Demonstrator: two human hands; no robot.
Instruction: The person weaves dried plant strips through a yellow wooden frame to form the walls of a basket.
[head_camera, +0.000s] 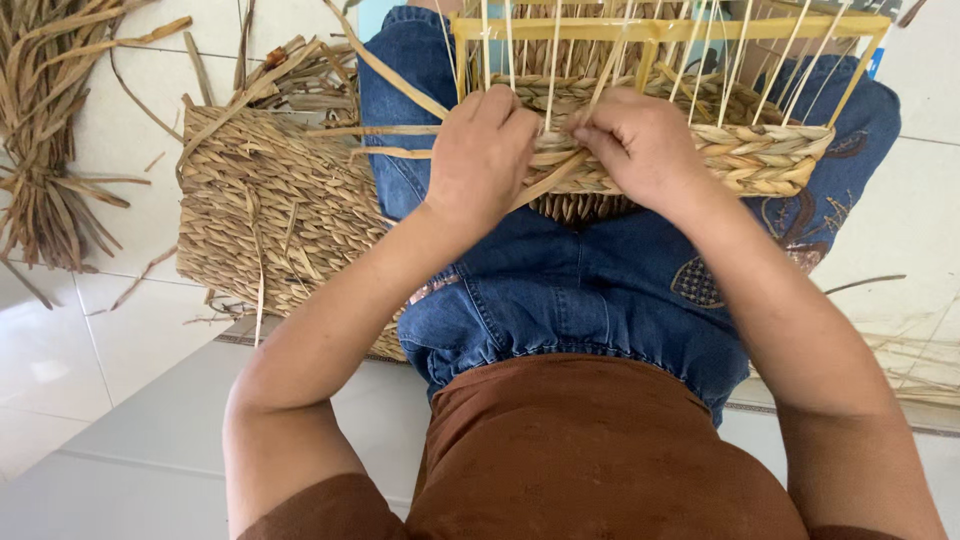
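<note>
Now both hands, left & right, pinch straw strand on basket.

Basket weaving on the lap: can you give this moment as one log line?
left hand: pressing woven rows | right hand: pinching straw strand | half-woven basket: on lap, yellow frame

Bright even daylight, soft shadows, sharp focus (edges slightly stretched).

Both hands, left hand and right hand, press their fingers onto the half-woven straw basket on the lap, a loose straw strand pinched between them.
</note>
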